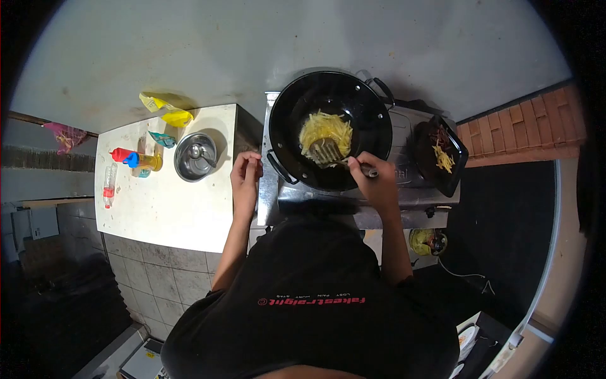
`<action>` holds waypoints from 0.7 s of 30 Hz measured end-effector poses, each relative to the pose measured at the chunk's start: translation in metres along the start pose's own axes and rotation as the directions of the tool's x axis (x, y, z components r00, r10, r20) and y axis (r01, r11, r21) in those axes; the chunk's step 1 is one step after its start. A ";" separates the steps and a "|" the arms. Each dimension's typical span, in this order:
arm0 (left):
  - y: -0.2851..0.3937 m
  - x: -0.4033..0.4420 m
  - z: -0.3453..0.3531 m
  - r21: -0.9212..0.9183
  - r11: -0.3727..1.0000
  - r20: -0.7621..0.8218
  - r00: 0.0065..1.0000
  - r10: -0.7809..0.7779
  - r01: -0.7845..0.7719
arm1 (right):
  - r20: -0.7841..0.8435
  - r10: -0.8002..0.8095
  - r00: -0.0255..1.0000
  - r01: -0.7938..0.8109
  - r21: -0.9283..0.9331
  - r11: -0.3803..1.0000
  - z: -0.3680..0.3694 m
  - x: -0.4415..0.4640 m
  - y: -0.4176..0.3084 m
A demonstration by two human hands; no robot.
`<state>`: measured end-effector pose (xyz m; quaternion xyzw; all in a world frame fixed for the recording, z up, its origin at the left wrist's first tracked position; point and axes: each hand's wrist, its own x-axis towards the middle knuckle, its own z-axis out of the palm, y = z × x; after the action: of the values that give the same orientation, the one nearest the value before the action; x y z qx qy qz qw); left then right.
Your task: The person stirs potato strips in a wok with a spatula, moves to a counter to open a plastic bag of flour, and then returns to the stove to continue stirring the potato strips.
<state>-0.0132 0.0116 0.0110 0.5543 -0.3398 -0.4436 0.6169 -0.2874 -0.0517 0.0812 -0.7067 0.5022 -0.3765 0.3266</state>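
A black wok (287, 101) sits on the stove, with a yellow mass of thin shredded strips (338, 128) in its middle. My right hand (377, 183) is closed around the handle of a slotted spatula (326, 150). The spatula's metal blade lies on the near part of the strips. My left hand (245, 177) hovers just left of the wok's left handle (281, 167), apart from it. Its fingers are curled in toward the thumb, and I see nothing in them.
A dark tray (456, 155) with yellow and dark red strips stands right of the wok on the steel stove (404, 211). On the white table (183, 218) are a metal bowl (189, 169), a red-capped bottle (109, 186), squeeze bottles (148, 162) and a yellow packet (175, 117).
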 end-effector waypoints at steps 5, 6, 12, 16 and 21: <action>0.000 0.000 -0.002 -0.016 1.000 -0.008 1.000 -0.013 0.013 | 0.000 0.197 0.980 -0.197 0.053 0.979 -0.007 0.009 -0.005; 0.002 -0.001 -0.002 -0.017 1.000 -0.011 1.000 -0.013 0.013 | -0.010 0.225 0.974 -0.224 0.086 0.971 -0.009 0.010 -0.008; 0.012 0.000 0.000 -0.007 1.000 -0.047 0.999 -0.012 0.011 | 0.006 0.131 0.991 -0.131 0.023 0.991 -0.016 0.014 -0.023; 0.008 0.000 -0.001 -0.010 1.000 -0.016 1.000 0.011 -0.011 | -0.029 0.097 0.995 -0.096 0.034 0.995 -0.004 0.012 0.007; 0.010 0.000 -0.001 -0.005 1.000 -0.019 1.000 0.002 -0.002 | 0.001 0.386 0.922 -0.373 0.267 0.889 0.004 0.007 0.028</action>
<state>-0.0106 0.0119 0.0209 0.5568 -0.3334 -0.4383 0.6219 -0.2953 -0.0659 0.0571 -0.5354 0.5845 -0.3869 0.4712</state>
